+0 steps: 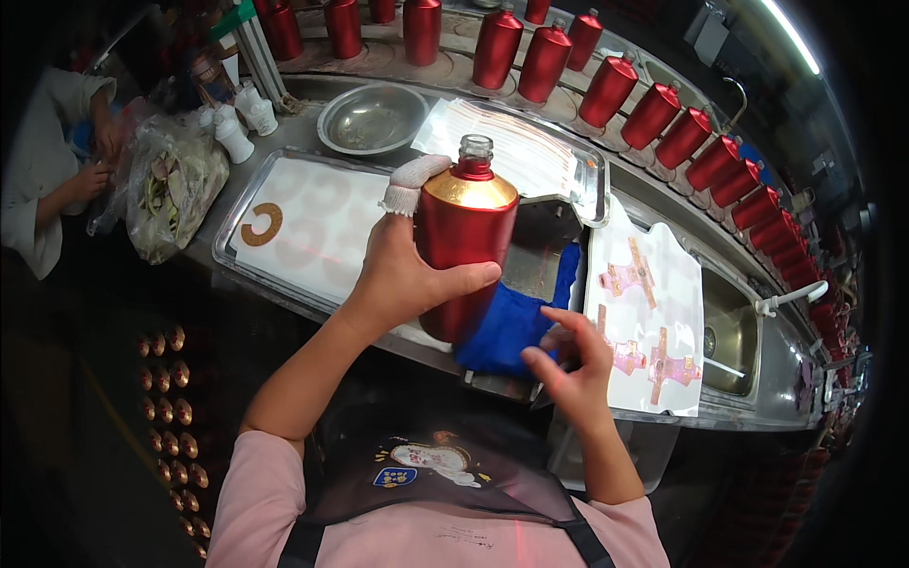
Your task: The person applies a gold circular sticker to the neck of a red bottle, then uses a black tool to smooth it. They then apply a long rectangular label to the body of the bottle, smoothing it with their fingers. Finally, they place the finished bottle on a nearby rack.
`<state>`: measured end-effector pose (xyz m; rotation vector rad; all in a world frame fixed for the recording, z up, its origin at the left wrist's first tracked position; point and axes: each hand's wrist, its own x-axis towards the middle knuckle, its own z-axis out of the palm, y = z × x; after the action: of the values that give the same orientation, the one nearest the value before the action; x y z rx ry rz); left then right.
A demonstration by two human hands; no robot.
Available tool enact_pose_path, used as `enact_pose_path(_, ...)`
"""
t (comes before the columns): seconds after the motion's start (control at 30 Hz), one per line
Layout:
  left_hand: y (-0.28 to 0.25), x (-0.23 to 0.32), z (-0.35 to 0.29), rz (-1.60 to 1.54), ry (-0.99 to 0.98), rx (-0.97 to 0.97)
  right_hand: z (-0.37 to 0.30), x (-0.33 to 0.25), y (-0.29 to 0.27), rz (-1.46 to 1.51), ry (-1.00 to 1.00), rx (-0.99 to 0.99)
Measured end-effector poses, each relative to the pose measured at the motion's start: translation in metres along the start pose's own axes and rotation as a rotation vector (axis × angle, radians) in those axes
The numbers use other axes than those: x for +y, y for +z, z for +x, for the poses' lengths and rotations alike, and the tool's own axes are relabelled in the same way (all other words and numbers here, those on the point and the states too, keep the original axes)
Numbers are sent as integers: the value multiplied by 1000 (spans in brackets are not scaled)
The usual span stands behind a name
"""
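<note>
My left hand (402, 270) is wrapped round a shiny red bottle (464, 227) with a gold shoulder and a clear glass neck. The bottle stands nearly upright in front of me, and a white knitted cover sits on one finger of that hand. A blue cloth (507, 327) lies just right of the bottle's lower part, over a metal holder (540, 270). My right hand (576, 364) is at the cloth's right edge, thumb and forefinger apart. Whether its fingertips touch the cloth is hard to tell. Its other fingers are curled and partly hidden.
A tray (284, 222) with a ring-shaped gold label (261, 224) lies left. Behind are a metal bowl (372, 118) and another tray (516, 142). A white sheet (653, 322) bears pink-gold labels. Red bottles (606, 90) line the conveyor. A sink (729, 331) is right; a person (57, 170) works left.
</note>
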<state>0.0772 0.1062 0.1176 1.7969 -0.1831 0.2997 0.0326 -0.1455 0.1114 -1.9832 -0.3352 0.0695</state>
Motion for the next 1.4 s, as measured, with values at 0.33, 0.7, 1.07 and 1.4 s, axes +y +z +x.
enact_pose_path(0.33,78,-11,8,-14,-456,-331,-44,38,-2,-327,-304,39)
enact_pose_path(0.7,95,3,33,323,-588,-427,-42,61,-6,-292,-127,-2)
enact_pose_path(1.07,37,-48,73,253,-242,27,-26,45,-43,-76,69,-165)
enact_pose_path(1.4,-4,-190,234,757,-205,143,0,51,-55,17,254,92)
